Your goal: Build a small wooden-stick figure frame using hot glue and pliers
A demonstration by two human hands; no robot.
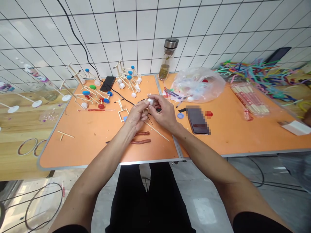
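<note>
My two hands meet above the middle of the orange table point(97, 142). My left hand point(136, 116) is closed, pinching a small white bottle cap point(151, 101) together with a thin wooden stick point(157, 132) that slants down to the right. My right hand point(164, 111) is closed too, its fingertips on the same cap from the other side. Under my hands lie a small square stick frame point(122, 114) and two reddish clay rolls point(141, 141).
Several stick-and-cap models point(127, 79) stand at the back left by a black phone point(108, 83) and cable. To the right lie a phone point(197, 120), a plastic bag point(198, 83), a glass tea bottle point(167, 60), packed sticks point(250, 98) and coloured straws point(257, 72).
</note>
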